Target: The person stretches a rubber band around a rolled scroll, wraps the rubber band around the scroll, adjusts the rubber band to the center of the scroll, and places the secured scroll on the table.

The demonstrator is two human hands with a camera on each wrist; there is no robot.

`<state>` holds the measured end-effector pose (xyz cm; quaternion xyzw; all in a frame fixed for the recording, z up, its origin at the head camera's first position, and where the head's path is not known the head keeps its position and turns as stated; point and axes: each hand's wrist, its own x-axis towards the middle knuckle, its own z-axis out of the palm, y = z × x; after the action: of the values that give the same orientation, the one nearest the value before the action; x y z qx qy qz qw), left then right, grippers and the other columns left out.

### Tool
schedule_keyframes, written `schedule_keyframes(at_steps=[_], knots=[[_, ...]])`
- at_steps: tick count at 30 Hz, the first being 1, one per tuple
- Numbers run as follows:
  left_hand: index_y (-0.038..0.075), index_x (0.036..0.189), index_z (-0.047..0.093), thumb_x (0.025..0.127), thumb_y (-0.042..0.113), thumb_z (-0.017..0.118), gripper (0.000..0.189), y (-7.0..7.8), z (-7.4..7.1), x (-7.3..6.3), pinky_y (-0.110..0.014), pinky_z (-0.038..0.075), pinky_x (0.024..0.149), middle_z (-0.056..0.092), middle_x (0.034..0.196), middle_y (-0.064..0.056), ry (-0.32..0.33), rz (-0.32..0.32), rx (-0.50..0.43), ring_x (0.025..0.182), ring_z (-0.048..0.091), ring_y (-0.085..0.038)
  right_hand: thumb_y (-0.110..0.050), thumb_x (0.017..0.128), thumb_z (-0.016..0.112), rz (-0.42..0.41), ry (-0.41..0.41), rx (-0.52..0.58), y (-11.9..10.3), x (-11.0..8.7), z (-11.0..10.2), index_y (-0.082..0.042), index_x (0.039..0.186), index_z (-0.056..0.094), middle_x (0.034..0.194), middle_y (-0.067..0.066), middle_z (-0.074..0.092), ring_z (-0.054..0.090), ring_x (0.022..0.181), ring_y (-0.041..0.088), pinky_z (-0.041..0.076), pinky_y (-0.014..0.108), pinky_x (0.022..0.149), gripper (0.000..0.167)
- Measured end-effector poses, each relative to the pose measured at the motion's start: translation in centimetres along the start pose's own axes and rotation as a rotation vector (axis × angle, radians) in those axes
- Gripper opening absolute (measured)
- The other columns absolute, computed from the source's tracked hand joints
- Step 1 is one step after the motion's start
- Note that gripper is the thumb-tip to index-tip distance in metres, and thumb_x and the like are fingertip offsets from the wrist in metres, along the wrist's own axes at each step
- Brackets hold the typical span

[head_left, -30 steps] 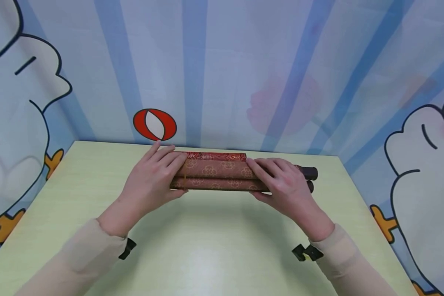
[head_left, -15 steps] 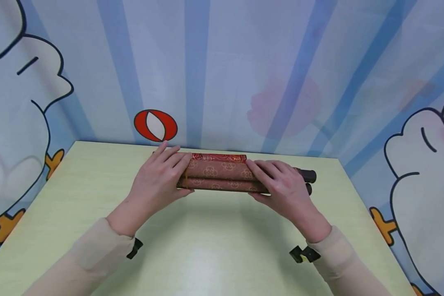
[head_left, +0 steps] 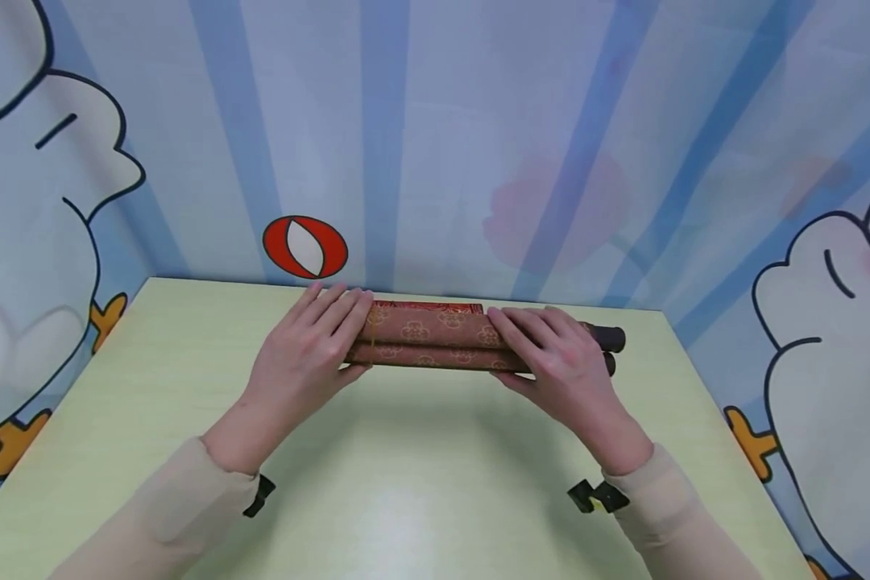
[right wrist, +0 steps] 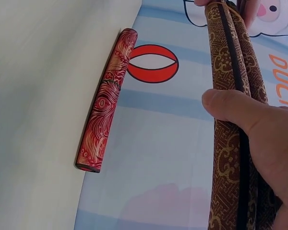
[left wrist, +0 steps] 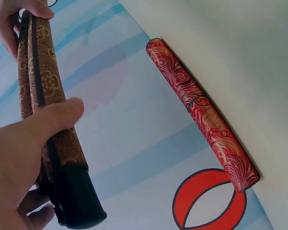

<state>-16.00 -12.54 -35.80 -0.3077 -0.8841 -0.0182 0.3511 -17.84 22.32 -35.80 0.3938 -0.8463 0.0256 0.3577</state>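
A brown brocade scroll (head_left: 435,329) with a looped flower pattern, wound into two parallel rolls, is held crosswise over the table. Its black end cap (left wrist: 79,196) pokes out past the left hand in the left wrist view. My left hand (head_left: 300,354) grips the left end, thumb (left wrist: 62,116) laid across the near side, most fingers hidden behind. My right hand (head_left: 551,354) grips the right part the same way, its thumb (right wrist: 230,104) over the dark strip. A thin yellow cord (head_left: 374,329) loops round the rolls near the left hand.
Behind the scroll, a red swirl-patterned cylinder (right wrist: 105,100) lies on the pale table (head_left: 406,499), along its back edge. A blue striped cloth backdrop (head_left: 435,145) with cartoon ducks and a red-and-white ball rises directly beyond that edge.
My left hand has shifted slightly right along the scroll's end. The scroll has risen a little in the head view, covering more of the red cylinder. The right hand stays nearly in place.
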Motion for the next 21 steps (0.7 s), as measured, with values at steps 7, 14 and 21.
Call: schedule_keyframes(at_steps=[7, 14, 21], knots=[[-0.005, 0.137, 0.066, 0.067, 0.031, 0.104, 0.088, 0.5, 0.1, 0.8, -0.053, 0.043, 0.121, 0.072, 0.131, -0.022, 0.056, 0.03, 0.047, 0.123, 0.067, -0.039, -0.028, 0.07, 0.104, -0.005, 0.043, 0.003, 0.2, 0.0, -0.1, -0.009, 0.15, 0.061, 0.134, 0.015, 0.069, 0.067, 0.117, 0.038, 0.057, 0.058, 0.1, 0.093], [-0.005, 0.138, 0.066, 0.067, 0.033, 0.104, 0.088, 0.7, -0.2, 1.1, -0.052, 0.043, 0.121, 0.072, 0.13, -0.021, 0.046, 0.016, 0.064, 0.121, 0.067, -0.038, -0.024, 0.067, 0.105, -0.013, 0.088, 0.016, 0.2, 0.2, 0.0, -0.008, 0.15, 0.061, 0.135, 0.018, 0.069, 0.068, 0.119, 0.041, 0.052, 0.064, 0.107, 0.095], [-0.005, 0.138, 0.067, 0.067, 0.035, 0.104, 0.089, 0.6, -0.4, 1.1, -0.052, 0.042, 0.122, 0.073, 0.13, -0.021, 0.034, 0.005, 0.05, 0.121, 0.068, -0.039, -0.026, 0.07, 0.103, -0.036, 0.101, 0.016, 0.2, 0.3, 0.0, -0.01, 0.15, 0.062, 0.138, 0.018, 0.07, 0.067, 0.124, 0.04, 0.05, 0.061, 0.111, 0.091]])
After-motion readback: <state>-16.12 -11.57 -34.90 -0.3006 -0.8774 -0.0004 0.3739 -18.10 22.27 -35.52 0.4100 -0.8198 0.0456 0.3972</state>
